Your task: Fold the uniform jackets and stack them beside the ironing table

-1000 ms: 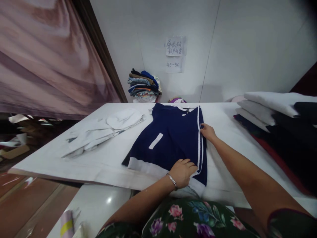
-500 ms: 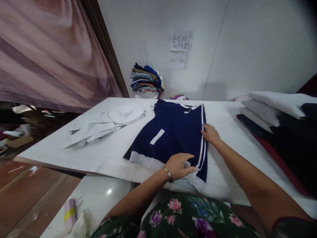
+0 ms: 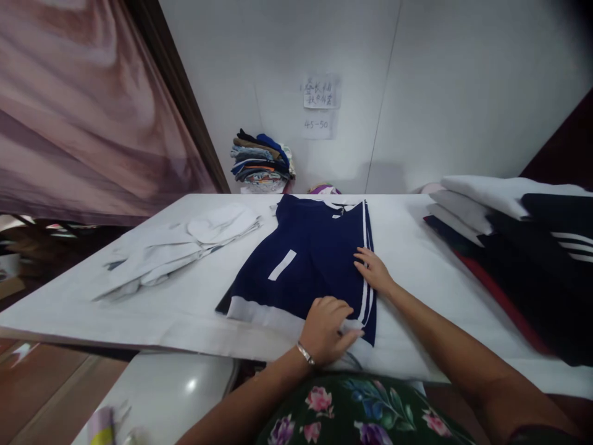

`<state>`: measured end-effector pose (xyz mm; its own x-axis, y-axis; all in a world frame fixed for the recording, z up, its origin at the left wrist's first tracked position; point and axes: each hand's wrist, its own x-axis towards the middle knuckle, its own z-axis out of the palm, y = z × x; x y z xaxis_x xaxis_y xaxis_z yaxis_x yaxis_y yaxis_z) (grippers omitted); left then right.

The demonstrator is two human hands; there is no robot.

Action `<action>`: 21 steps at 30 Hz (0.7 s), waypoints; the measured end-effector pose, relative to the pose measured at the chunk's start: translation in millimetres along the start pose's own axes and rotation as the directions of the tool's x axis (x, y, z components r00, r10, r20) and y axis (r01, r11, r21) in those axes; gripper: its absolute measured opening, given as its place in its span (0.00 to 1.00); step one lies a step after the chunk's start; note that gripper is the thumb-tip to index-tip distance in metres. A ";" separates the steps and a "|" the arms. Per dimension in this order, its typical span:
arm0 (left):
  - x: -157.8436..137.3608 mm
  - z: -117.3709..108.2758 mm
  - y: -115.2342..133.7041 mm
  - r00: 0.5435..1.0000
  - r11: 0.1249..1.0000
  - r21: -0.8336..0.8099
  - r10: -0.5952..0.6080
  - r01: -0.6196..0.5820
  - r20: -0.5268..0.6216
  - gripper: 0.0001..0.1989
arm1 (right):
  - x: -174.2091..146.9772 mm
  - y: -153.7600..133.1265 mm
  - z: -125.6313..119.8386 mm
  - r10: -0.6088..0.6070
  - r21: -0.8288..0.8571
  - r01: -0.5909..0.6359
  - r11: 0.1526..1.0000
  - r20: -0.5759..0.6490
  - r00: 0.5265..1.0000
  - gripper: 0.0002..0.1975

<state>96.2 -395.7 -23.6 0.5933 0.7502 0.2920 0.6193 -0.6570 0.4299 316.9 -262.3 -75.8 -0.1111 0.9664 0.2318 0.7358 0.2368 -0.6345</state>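
A navy blue jacket [image 3: 315, 259] with white trim lies on the white table before me, its sleeve with two white stripes folded along the right side. My right hand [image 3: 374, 270] rests on the striped sleeve with fingers spread. Near the bottom hem, my left hand [image 3: 327, 330] touches the jacket by the sleeve's cuff end, fingers bent and thumb apart from them. A metal bracelet circles the left wrist. Part of the white hem is hidden behind the left hand.
A crumpled white garment [image 3: 185, 244] lies left on the table [image 3: 152, 334]. Folded dark and white clothes [image 3: 514, 259] are piled at right. Another clothes stack [image 3: 262, 161] stands behind the far edge, near papers [image 3: 320, 93] on the wall. A pink curtain [image 3: 92, 111] hangs at left.
My view has shifted a little. My right hand has moved inward onto the striped sleeve with its fingers spreading. My left hand's fingers have bent more near the hem.
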 end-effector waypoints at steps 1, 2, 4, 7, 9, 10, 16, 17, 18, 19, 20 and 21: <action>-2.8 1.4 3.7 0.999 1.000 0.002 0.029 -0.029 0.030 0.24 | 6.9 6.0 -5.1 0.098 0.044 -0.096 0.994 -0.045 0.994 0.19; -4.8 3.8 6.8 0.997 0.999 0.012 0.044 -0.045 0.067 0.29 | 14.1 12.0 -9.8 0.202 0.083 -0.196 0.977 -0.068 0.977 0.19; -6.1 9.9 11.3 0.990 0.997 0.054 0.037 -0.045 0.139 0.37 | 29.2 22.9 -17.6 0.365 0.134 -0.353 0.926 -0.071 0.928 0.23; -3.5 17.3 15.6 0.974 0.989 0.149 -0.016 -0.018 0.225 0.42 | 51.7 33.3 -24.1 0.472 0.186 -0.454 0.871 -0.064 0.879 0.29; -1.0 18.9 18.5 0.963 0.977 0.211 -0.047 -0.011 0.266 0.39 | 64.9 35.1 -25.6 0.521 0.236 -0.497 0.835 -0.053 0.852 0.33; -0.1 18.8 20.1 0.959 0.972 0.236 -0.060 -0.007 0.277 0.36 | 70.5 34.7 -25.8 0.541 0.262 -0.512 0.818 -0.044 0.840 0.36; 3.4 16.1 26.5 0.948 0.969 0.244 -0.107 0.032 0.300 0.27 | 85.6 25.0 -24.1 0.607 0.450 -0.561 0.695 0.051 0.793 0.41; 4.5 14.8 26.2 0.947 0.971 0.233 -0.126 0.057 0.294 0.26 | 85.7 23.6 -24.6 0.616 0.484 -0.566 0.668 0.067 0.785 0.40; 6.0 12.5 25.2 0.947 0.972 0.216 -0.150 0.089 0.282 0.25 | 85.3 22.5 -25.8 0.626 0.517 -0.570 0.638 0.082 0.775 0.40; 7.6 8.9 23.6 0.949 0.974 0.190 -0.174 0.126 0.264 0.24 | 84.6 21.5 -27.8 0.635 0.548 -0.573 0.609 0.096 0.766 0.40; 9.3 3.5 21.3 0.950 0.975 0.150 -0.197 0.164 0.240 0.24 | 83.4 20.7 -30.7 0.641 0.578 -0.575 0.579 0.112 0.759 0.40; 10.7 -3.9 18.6 0.951 0.974 0.100 -0.223 0.206 0.213 0.24 | 81.5 19.9 -34.3 0.643 0.606 -0.574 0.551 0.130 0.755 0.40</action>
<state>112.1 -399.5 -9.2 0.5360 0.8442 -0.0001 0.7762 -0.4927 0.3935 345.3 -182.3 -44.3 0.3025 0.8946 -0.3288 0.0648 -0.3635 -0.9293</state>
